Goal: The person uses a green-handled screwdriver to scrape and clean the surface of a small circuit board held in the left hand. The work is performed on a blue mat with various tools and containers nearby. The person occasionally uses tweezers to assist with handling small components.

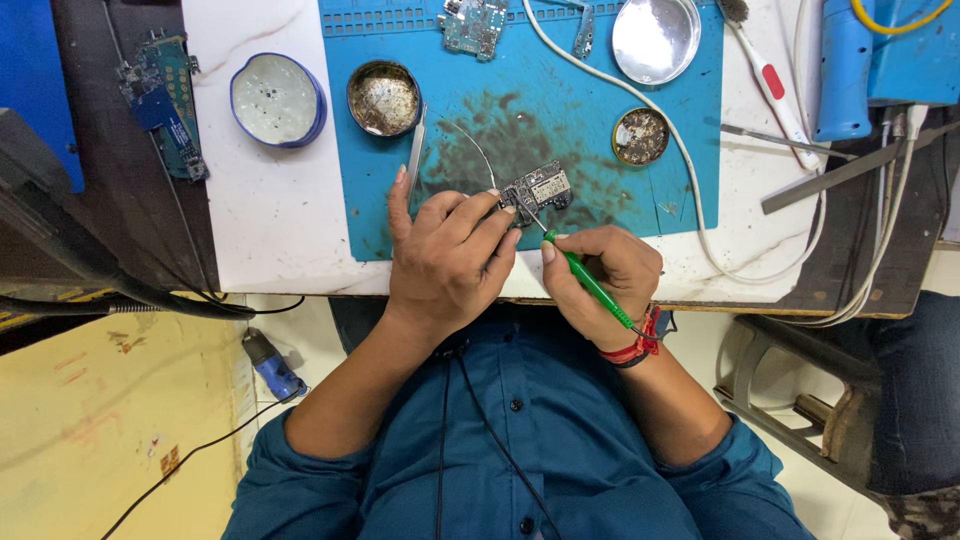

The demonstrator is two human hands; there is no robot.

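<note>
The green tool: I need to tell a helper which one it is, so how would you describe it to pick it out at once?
Start at the blue mat on the white table. At its near edge, two hands meet over a small circuit board. The right hand grips the green tool like a pen, its thin metal tip at the board; it is the only green thing there, unlike the silver tweezers lying left.
</note>
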